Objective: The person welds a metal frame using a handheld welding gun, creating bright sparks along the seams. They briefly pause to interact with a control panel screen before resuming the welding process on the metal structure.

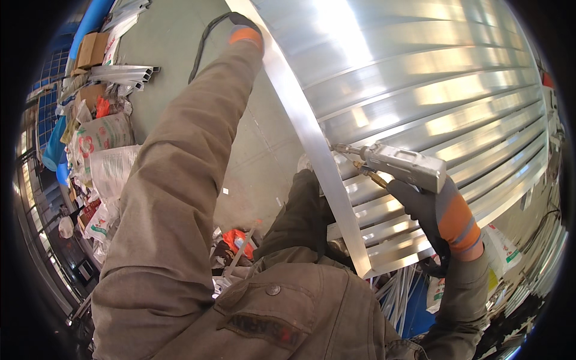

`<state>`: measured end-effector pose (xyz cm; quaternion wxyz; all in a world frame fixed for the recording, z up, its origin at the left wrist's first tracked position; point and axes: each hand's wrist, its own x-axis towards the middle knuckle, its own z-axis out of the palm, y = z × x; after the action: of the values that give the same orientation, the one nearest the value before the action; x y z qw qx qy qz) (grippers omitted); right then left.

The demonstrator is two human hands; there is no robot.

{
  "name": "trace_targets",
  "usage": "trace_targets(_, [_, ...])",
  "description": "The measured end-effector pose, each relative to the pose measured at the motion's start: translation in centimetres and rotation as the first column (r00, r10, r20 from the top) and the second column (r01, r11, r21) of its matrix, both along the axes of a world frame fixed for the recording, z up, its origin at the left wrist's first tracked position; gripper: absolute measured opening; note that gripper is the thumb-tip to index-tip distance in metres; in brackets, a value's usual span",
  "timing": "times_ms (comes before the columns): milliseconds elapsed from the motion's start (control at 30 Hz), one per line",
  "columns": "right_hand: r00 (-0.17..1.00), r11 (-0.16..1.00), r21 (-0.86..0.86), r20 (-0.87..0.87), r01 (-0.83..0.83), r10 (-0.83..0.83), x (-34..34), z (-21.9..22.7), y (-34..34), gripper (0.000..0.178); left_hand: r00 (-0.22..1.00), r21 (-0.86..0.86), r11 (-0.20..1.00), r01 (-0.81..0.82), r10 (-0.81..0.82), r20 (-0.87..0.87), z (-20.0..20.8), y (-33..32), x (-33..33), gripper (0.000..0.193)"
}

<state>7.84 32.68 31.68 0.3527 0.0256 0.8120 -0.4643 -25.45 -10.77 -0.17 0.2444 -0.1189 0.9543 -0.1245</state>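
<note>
The silver hand tool [408, 165] lies just up and to the left of my right grip [423, 209], its long axis running leftward and slightly away from me, across the line of the pale metal rail [307, 132]. Its thin nose comes up to the rail's right side; from this angle I can't be sure whether the tip touches the metal or stops just beside it. My right grip is the near one, its gloved fingers wrapped around the tool from below, behind a small brass fitting [375, 176] under the nose.

My left grip [245, 23] is well apart from the tool, far up at the other end of the rail, at its left edge. The glove is seen from behind the wrist, so I can't make out whether the fingers are pinching the rail or just resting on it. A dark cord [207, 48] loops beside that hand.

Right of the rail, the slatted metal panel [384, 78] spreads beneath the tool, its slats meeting the rail crosswise. Left of it I see the grey floor [174, 36], then piled sacks [105, 135] and a cardboard box [92, 49].
</note>
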Motion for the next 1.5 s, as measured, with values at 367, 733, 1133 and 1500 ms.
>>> trace_targets(367, [0.988,0.984,-0.101,0.074,0.144,-0.137,1.0,-0.6,-0.2,0.043,0.94,-0.342,0.876,0.341,-0.322,0.113,-5.2,-1.5,-0.3,0.054])
trace_targets(733, [0.99,0.983,-0.12,0.009,0.139,-0.139,1.6,-1.8,-0.2,0.046,0.972,-0.206,0.956,0.211,-0.182,0.149,-5.1,-1.6,-1.4,0.061])
trace_targets(1133, [0.99,0.982,-0.122,0.031,0.143,-0.14,1.4,-2.1,-0.7,0.044,0.844,0.496,0.778,-0.386,0.515,-0.151,-2.7,-1.1,-0.1,0.089])
trace_targets(1500, [0.987,0.981,-0.116,0.06,0.153,-0.147,1.4,-2.0,-0.9,0.041,0.954,0.118,0.947,-0.298,0.29,0.075,-6.1,-1.9,-2.3,0.077])
